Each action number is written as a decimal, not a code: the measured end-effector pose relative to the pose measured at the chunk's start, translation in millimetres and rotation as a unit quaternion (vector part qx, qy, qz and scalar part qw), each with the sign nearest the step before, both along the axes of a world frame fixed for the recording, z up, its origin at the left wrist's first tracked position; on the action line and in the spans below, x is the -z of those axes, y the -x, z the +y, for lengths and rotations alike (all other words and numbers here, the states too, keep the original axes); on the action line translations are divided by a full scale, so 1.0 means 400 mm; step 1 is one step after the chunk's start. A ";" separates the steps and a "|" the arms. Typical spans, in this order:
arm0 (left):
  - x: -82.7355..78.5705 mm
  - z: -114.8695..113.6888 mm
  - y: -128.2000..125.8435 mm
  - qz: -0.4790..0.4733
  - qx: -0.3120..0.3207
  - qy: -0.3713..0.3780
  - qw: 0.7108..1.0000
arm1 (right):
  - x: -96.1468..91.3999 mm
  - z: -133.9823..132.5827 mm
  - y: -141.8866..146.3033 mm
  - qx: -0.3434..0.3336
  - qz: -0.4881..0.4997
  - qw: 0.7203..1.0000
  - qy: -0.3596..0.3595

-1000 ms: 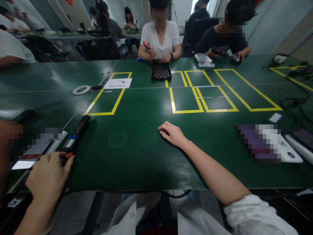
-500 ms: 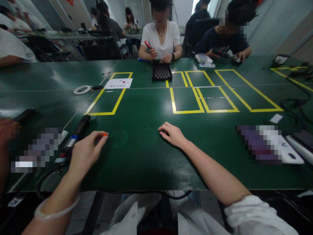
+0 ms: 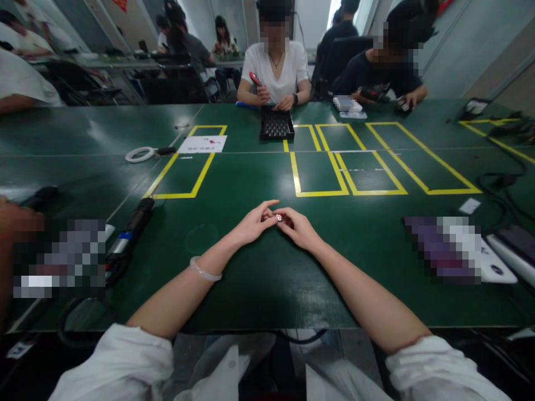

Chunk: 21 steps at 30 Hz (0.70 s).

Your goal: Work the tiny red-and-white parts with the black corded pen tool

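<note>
Above the middle of the green table (image 3: 267, 289), my two hands meet fingertip to fingertip. Between them is a small red-and-white piece (image 3: 278, 218), too small to name and partly covered by fingers. My left hand (image 3: 256, 221) pinches it from the left with thumb and fingers, the index finger stretched out past it. From the other side my right hand (image 3: 300, 227) closes around it, fingers bent. Whether this is one piece or two pressed together, I cannot tell.
A powered screwdriver (image 3: 129, 236) with a cable lies left of my arms. Phones (image 3: 497, 267) lie at the right. Yellow tape outlines (image 3: 321, 194) and a paper sheet (image 3: 203, 143) are ahead. A co-worker (image 3: 276, 67) opposite works over a black tray (image 3: 262, 133).
My left hand has come from beside the screwdriver to my right hand, bringing the small orange piece it pinched. My right hand has stayed nearly in place.
</note>
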<state>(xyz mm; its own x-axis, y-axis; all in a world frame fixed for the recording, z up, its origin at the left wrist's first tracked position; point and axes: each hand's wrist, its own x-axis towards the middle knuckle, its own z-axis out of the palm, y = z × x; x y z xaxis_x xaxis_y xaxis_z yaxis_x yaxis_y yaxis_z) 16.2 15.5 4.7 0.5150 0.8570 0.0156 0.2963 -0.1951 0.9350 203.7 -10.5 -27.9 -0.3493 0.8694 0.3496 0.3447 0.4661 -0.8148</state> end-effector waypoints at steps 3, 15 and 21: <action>0.017 -0.008 0.003 -0.023 -0.004 0.025 0.999 | -0.001 -0.001 0.001 -0.001 -0.021 1.000 0.003; 0.024 -0.073 0.044 -0.031 -0.054 0.007 0.998 | -0.010 -0.009 0.005 0.004 -0.031 0.999 0.033; 0.016 -0.073 0.043 -0.009 -0.045 -0.027 0.999 | -0.010 -0.015 0.010 -0.003 -0.051 0.998 0.022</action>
